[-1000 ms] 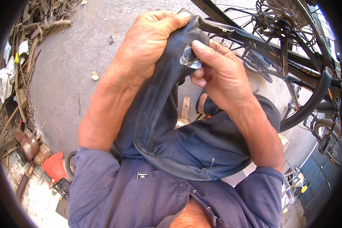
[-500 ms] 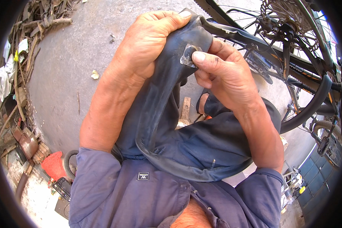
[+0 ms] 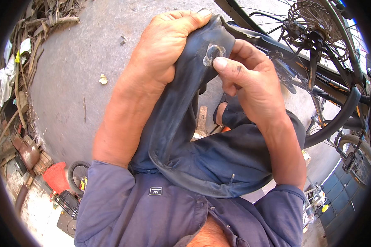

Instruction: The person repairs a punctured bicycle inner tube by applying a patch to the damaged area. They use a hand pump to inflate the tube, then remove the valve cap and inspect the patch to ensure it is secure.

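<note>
A black bicycle inner tube [image 3: 174, 108] runs from my hands down across my lap, its valve stem [image 3: 232, 178] standing up near my right thigh. My left hand [image 3: 163, 43] grips the tube's upper end, thumb on top, and keeps a section stretched and folded. On that section sits a dark round patch [image 3: 214, 52] with a shiny, clear film around it. My right hand [image 3: 255, 80] pinches the tube's right side. Its thumb tip rests at the patch's lower edge, and its fingers are partly hidden behind the rubber.
An upturned black bicycle wheel with a disc brake [image 3: 313, 31] and its frame stand close at right. Piled sticks [image 3: 33, 29] line the left edge. A red basket-like thing [image 3: 56, 177] and a small wheel [image 3: 79, 175] lie lower left. A wooden block [image 3: 202, 118] stands between my legs.
My right thumb has slid off the patch's middle to its lower edge, so more of the patch shows. Both hands and the tube have shifted slightly right.
</note>
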`<state>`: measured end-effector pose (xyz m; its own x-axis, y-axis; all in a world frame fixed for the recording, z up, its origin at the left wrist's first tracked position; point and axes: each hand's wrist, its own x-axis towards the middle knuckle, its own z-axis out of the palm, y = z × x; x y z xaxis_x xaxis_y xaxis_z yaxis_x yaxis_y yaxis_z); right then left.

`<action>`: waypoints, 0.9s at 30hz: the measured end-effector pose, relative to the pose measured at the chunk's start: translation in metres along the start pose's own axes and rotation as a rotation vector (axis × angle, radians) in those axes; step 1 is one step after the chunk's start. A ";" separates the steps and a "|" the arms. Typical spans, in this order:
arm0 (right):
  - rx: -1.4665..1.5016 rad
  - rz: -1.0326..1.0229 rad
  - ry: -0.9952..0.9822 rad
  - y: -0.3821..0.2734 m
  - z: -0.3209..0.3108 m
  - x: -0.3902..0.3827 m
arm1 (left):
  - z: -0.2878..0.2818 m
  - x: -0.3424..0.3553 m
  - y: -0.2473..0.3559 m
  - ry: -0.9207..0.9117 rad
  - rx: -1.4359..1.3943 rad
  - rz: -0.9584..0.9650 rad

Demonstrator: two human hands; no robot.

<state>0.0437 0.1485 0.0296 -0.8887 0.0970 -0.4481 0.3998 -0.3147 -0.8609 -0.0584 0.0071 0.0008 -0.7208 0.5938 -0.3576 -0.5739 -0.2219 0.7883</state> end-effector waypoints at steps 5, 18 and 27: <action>-0.409 -0.456 0.334 0.017 0.004 -0.002 | 0.003 0.004 -0.004 0.008 -0.034 0.024; -0.888 -0.812 0.151 0.012 0.000 -0.004 | 0.019 0.003 -0.005 0.104 -0.069 0.066; -0.996 -0.934 0.103 0.008 -0.008 -0.005 | 0.007 0.005 -0.008 0.003 -0.021 0.052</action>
<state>0.0535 0.1532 0.0229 -0.9112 -0.0209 0.4114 -0.3041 0.7078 -0.6376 -0.0549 0.0175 -0.0037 -0.7511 0.5784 -0.3181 -0.5436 -0.2684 0.7953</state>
